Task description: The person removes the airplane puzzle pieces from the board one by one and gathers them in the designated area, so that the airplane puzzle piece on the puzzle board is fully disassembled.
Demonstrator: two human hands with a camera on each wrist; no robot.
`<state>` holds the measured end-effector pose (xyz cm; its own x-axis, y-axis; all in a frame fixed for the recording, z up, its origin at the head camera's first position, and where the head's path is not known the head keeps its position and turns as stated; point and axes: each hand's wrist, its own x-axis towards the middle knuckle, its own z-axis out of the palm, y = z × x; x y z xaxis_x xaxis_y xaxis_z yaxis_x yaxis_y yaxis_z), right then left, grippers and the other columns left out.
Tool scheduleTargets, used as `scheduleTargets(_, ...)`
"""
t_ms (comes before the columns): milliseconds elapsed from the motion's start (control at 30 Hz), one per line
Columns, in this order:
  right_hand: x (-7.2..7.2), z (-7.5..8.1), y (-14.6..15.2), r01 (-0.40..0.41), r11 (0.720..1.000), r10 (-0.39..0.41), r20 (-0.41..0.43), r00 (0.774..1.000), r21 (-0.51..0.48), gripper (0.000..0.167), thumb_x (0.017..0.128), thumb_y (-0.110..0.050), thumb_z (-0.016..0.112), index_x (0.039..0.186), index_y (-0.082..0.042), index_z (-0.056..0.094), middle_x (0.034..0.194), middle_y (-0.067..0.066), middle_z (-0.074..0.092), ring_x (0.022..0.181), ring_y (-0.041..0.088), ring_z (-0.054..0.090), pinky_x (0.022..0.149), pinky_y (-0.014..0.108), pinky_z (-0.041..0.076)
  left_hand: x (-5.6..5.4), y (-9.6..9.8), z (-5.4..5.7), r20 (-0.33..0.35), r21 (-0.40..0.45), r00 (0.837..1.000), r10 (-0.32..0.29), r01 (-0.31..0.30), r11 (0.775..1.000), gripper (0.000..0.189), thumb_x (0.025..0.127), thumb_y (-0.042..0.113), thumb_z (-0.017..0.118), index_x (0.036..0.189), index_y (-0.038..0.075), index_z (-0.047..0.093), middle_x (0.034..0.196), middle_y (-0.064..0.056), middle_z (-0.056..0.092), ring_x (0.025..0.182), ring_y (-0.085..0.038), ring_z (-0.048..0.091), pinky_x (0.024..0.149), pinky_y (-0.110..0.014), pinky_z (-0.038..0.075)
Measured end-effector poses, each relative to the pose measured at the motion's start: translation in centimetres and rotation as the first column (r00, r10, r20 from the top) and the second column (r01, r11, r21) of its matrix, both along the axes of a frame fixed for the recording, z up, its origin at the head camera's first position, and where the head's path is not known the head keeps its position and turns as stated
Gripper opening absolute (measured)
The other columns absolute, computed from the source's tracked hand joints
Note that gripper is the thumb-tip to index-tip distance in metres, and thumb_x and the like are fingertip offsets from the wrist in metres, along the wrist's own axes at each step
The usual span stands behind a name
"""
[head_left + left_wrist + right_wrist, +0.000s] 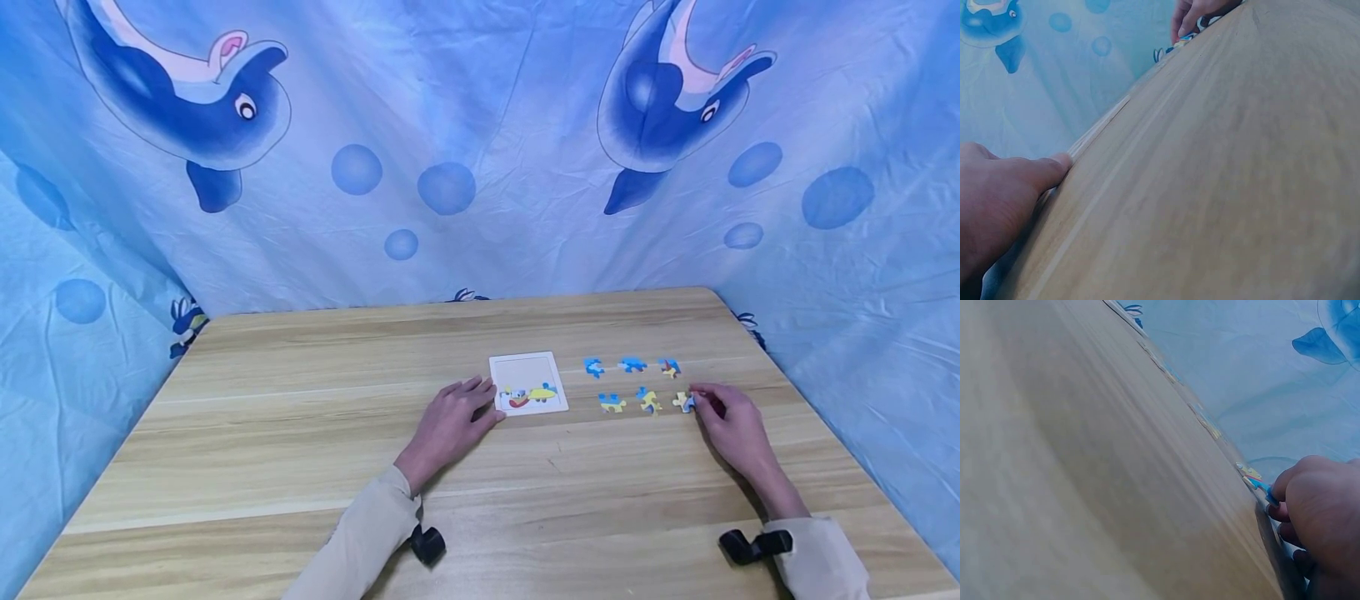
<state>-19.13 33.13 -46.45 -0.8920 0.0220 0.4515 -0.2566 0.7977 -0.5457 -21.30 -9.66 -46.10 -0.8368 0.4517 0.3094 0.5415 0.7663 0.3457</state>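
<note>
My left hand (452,421) rests at the left side of a square white puzzle tray (527,372), fingers extended and thumb against its near left corner. Joined pieces with a yellow and red picture (528,396) fill the tray's lower part; above them its backing is bare. At the right end of the nearer row, my right hand (735,427) pinches a puzzle piece (682,402) of blue and pale yellow by its right side. The right wrist view shows this piece (1259,483) at thumb and fingertip, low over the tabletop.
Several loose puzzle pieces (632,365) lie in two rows right of the tray, including a blue and yellow one (612,403) in the nearer row. The wooden table (300,433) meets a blue dolphin-print curtain (510,250) at the back and sides.
</note>
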Motion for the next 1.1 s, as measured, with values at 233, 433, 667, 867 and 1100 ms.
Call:
scheduleTargets(233,-0.22,-0.16,0.09,-0.005,1.0,0.005,-0.016,1.0,0.018,0.018,0.099,0.005,0.062,0.113,0.014,0.069,0.093,0.02,0.066,0.083,0.027,0.055,0.066,0.023,0.038,-0.01,0.0,-0.07,-0.004,0.002,1.0,0.001,-0.001,1.0,0.05,0.102,0.039,0.067,0.135,0.002,0.068,0.143,-0.012,0.061,0.137,-0.032,0.053,0.114,-0.051,0.041)
scheduleTargets(433,-0.42,-0.1,0.0,-0.008,1.0,0.009,-0.022,1.0,0.024,0.017,0.099,0.005,0.062,0.112,0.014,0.069,0.094,0.021,0.066,0.083,0.028,0.055,0.066,0.024,0.038,-0.07,-0.02,-0.13,-0.008,0.008,1.0,-0.002,0.002,1.0,0.05,0.102,0.04,0.067,0.135,0.002,0.068,0.143,-0.012,0.062,0.137,-0.032,0.053,0.114,-0.051,0.041)
scheduleTargets(667,-0.49,-0.25,0.03,-0.016,1.0,0.017,-0.031,0.999,0.027,0.016,0.098,0.006,0.063,0.111,0.014,0.07,0.092,0.02,0.065,0.082,0.026,0.054,0.065,0.024,0.037,-0.1,-0.03,-0.13,-0.012,0.005,1.0,-0.005,0.005,1.0,0.05,0.102,0.039,0.067,0.135,0.002,0.068,0.142,-0.012,0.062,0.137,-0.032,0.054,0.114,-0.05,0.041)
scheduleTargets(867,-0.55,-0.38,0.13,-0.02,0.999,0.021,-0.032,0.999,0.038,0.016,0.096,0.007,0.063,0.11,0.013,0.07,0.088,0.016,0.062,0.08,0.026,0.052,0.065,0.027,0.036,-0.12,-0.05,-0.17,-0.01,-0.008,1.0,-0.005,0.005,1.0,0.05,0.102,0.04,0.066,0.135,0.002,0.068,0.143,-0.011,0.061,0.137,-0.03,0.053,0.115,-0.049,0.04)
scheduleTargets(1100,-0.46,-0.33,0.07,-0.009,1.0,0.009,-0.02,1.0,0.003,0.017,0.099,0.004,0.061,0.111,0.011,0.07,0.089,0.015,0.062,0.08,0.023,0.051,0.065,0.024,0.036,-0.07,-0.11,-0.12,-0.011,-0.007,1.0,-0.002,0.002,1.0,0.05,0.102,0.039,0.066,0.136,0.003,0.068,0.143,-0.01,0.061,0.137,-0.03,0.053,0.115,-0.049,0.04)
